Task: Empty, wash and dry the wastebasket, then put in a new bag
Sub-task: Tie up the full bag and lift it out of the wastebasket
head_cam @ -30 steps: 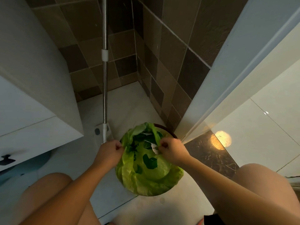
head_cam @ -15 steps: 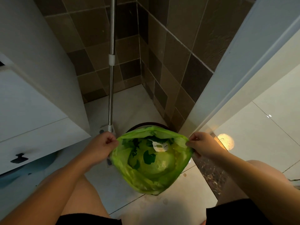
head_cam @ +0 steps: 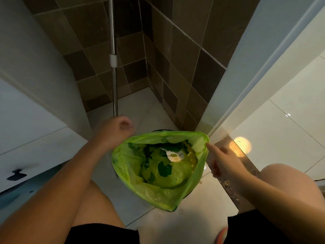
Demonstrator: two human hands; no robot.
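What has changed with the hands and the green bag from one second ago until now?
The bag mouth was bunched between both hands, then pulled wide open. The left hand has now let go and moved up and away. The right hand still touches the bag's right edge. The dark wastebasket and the metal pole stayed in place.

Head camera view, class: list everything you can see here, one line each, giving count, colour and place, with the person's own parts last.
bag: one, bright green with dark green print, spread open over the wastebasket, centre.
wastebasket: one, dark, mostly hidden under the bag; only rim slivers show.
pole: one, silver with a white collar, standing upright near the tiled corner.
cabinet: one, white, left, with a dark handle.
wall tiles: many, brown shades, behind.
door frame: one, white, right.
left hand: one, blurred, apparently off the bag.
right hand: one, fingertip at the bag's right edge.
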